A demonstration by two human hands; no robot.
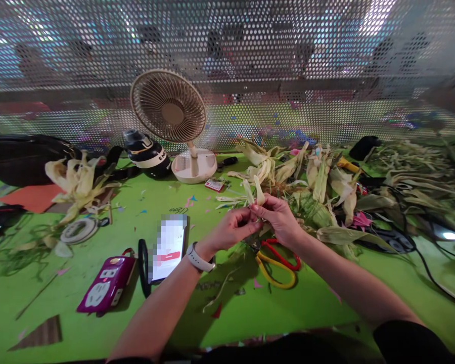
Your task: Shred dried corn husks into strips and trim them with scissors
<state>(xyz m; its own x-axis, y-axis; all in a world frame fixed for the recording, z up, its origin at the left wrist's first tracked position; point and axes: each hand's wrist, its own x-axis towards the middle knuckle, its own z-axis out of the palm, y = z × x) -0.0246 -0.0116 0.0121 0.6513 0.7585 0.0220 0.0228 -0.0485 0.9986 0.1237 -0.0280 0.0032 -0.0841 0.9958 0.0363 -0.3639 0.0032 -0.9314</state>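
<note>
My left hand (233,228) and my right hand (279,217) meet above the green table (98,323), both pinched on a small piece of pale corn husk (255,192) whose two strips stick up between the fingers. A white watch sits on my left wrist (199,258). Directly under my hands lie scissors with red and yellow handles (278,263). A heap of corn husks (318,187) lies just behind and to the right of my hands.
A small beige desk fan (174,121) stands at the back, a perforated metal screen (250,60) behind it. A phone (169,247), a purple power strip (106,285), a tape roll (79,230), another husk bundle (78,182) and a black bottle (147,151) lie left. Cables run at right.
</note>
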